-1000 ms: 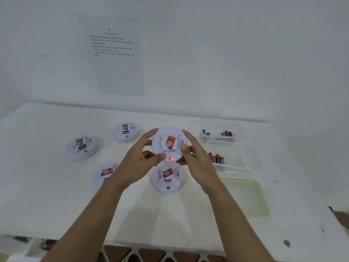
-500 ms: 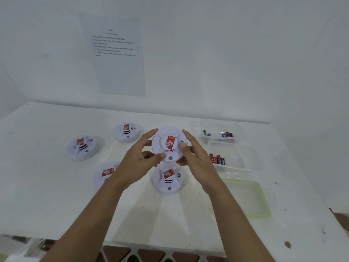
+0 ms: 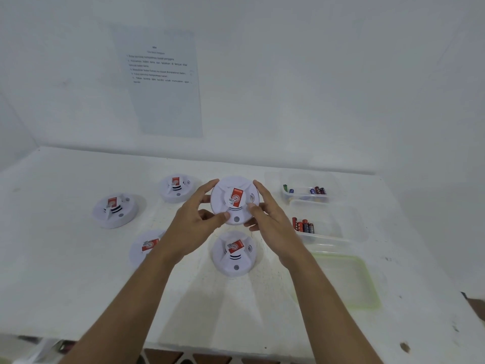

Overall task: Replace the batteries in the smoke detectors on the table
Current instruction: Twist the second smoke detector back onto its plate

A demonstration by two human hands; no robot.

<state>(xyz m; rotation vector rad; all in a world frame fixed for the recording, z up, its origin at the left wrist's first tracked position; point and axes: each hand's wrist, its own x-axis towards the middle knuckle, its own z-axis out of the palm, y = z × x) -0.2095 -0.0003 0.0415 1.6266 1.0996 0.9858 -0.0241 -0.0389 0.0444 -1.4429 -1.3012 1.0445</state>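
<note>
I hold a round white smoke detector [image 3: 234, 199] with a red label above the table, face toward me. My left hand [image 3: 193, 222] grips its left rim, thumb near the small button at the bottom. My right hand [image 3: 270, 220] grips the right rim, thumb on the face. Its indicator is unlit. Several more detectors lie on the white table [image 3: 65, 279]: one directly below [image 3: 234, 253], one partly hidden by my left wrist [image 3: 144, 246], one at the left [image 3: 114, 210], one farther back [image 3: 177, 187].
Two clear plastic boxes stand at the right: the far box [image 3: 307, 191] and the near box [image 3: 328, 227], each holding several batteries. A clear lid with a green rim [image 3: 349, 281] lies nearer the front edge. A printed sheet [image 3: 162, 82] hangs on the wall.
The red light on the held detector, lit one second ago, has gone out. My hands and the detector have barely moved.
</note>
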